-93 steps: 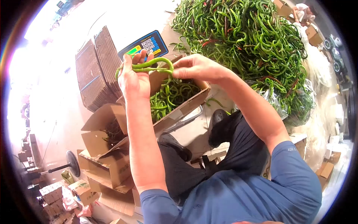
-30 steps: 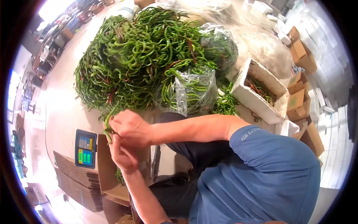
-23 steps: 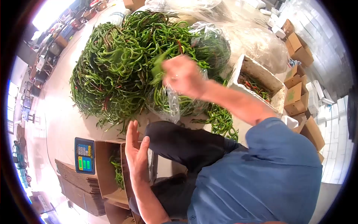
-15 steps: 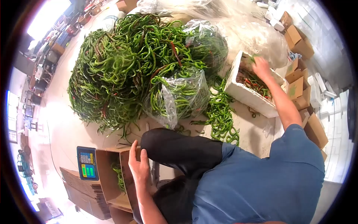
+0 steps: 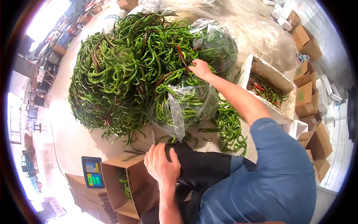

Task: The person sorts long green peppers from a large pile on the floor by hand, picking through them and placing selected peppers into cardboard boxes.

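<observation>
My right hand (image 5: 201, 69) reaches over the right part of a large heap of long green peppers (image 5: 119, 71). Its fingers are pressed together at the edge of the heap, close to a dark red pepper (image 5: 182, 56); what they hold, if anything, is too small to tell. My left hand (image 5: 162, 164) is by my knee, beside an open cardboard box (image 5: 143, 186), with its fingers spread and nothing in them. Some green peppers (image 5: 125, 186) lie inside that box. Below my right forearm is a clear plastic bag of peppers (image 5: 182, 108).
A white foam box (image 5: 274, 108) with red and green peppers stands at right, cardboard boxes (image 5: 306, 99) beyond it. Loose peppers (image 5: 229, 127) lie on the floor. A scale display (image 5: 93, 172) and stacked flat cardboard (image 5: 89, 199) are at lower left.
My right hand has moved left from the foam box to the heap, and the green piece it held is gone from view. My left hand has shifted right, to my knee.
</observation>
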Motion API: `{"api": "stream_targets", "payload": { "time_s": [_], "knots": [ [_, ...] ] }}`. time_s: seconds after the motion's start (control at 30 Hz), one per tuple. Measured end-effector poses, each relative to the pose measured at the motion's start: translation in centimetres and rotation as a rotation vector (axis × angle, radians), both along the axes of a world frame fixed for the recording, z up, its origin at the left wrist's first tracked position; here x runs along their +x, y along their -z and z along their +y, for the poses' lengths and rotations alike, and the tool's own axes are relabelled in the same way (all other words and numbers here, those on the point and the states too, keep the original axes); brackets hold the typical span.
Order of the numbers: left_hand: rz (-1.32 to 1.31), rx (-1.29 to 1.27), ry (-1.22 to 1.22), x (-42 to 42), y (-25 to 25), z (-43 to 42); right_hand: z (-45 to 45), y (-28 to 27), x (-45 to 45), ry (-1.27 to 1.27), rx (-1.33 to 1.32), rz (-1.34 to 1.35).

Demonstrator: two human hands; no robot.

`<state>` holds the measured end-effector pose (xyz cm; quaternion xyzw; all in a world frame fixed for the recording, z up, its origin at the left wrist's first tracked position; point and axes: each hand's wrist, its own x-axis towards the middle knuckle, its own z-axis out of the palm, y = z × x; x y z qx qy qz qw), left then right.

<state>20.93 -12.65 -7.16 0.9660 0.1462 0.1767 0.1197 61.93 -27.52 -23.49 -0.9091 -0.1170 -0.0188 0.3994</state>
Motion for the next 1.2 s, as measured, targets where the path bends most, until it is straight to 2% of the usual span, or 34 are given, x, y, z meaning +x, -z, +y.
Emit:
{"api": "stream_targets", "payload": {
  "time_s": [0.03, 0.1, 0.33, 0.37, 0.43, 0.67, 0.77, 0.87, 0.93, 1.07, 1.2],
  "knots": [
    [-0.019, -0.015, -0.007, -0.2, 0.2, 0.3, 1.9, 0.5, 1.1, 0.049, -0.013, -0.025],
    [-0.046, -0.054, -0.035, -0.3, 0.4, 0.8, 4.2, 0.8, 2.9, 0.134, -0.113, 0.193],
    [-0.067, -0.132, -0.040, 0.7, 0.4, 1.0, 5.4, 3.4, 4.0, 0.328, 0.013, 0.212],
    [-0.070, -0.139, -0.037, 0.8, 0.5, 1.0, 4.9, 3.3, 3.8, 0.300, 0.048, 0.162],
    [-0.078, -0.154, -0.026, 1.0, 0.6, 1.1, 3.4, 2.6, 4.2, 0.174, -0.025, 0.272],
    [-0.095, -0.168, 0.012, 1.5, 0.6, 0.9, 2.8, 1.3, 5.2, 0.103, -0.198, 0.003],
    [-0.102, -0.169, -0.003, 1.3, 0.6, 0.9, 3.5, 0.3, 5.3, 0.122, -0.169, -0.162],
    [-0.114, -0.178, -0.027, 0.9, 0.6, 1.0, 2.9, 0.3, 5.6, 0.127, 0.032, -0.375],
    [-0.124, -0.186, -0.033, 0.6, 0.8, 1.0, 3.1, -1.3, 6.1, 0.122, 0.086, -0.412],
    [-0.133, -0.202, -0.014, 0.8, 0.8, 1.0, 5.7, -5.5, 8.7, -0.061, -0.516, 0.067],
    [-0.158, -0.200, -0.009, 1.0, 1.0, 1.2, 8.7, -5.0, 9.0, 0.026, -0.567, 0.131]
  ]
}}
